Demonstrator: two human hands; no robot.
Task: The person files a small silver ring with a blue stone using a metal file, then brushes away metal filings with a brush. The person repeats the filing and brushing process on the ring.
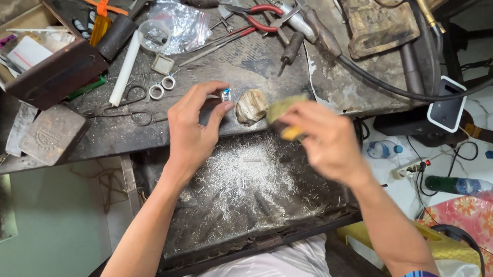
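My left hand pinches a small silver ring with a blue stone between thumb and fingertips, just above the front edge of the dark workbench. My right hand, blurred by motion, grips a small brush with a yellow handle, its bristle end close to the ring. A worn wooden bench peg sticks out between the two hands. Below them a dark tray holds a spread of silvery metal filings.
Red-handled pliers, gravers, scissors, two silver rings, a white tube and a plastic bag lie on the bench. An open box sits at the left. A black hose runs right. Bottles lie on the floor.
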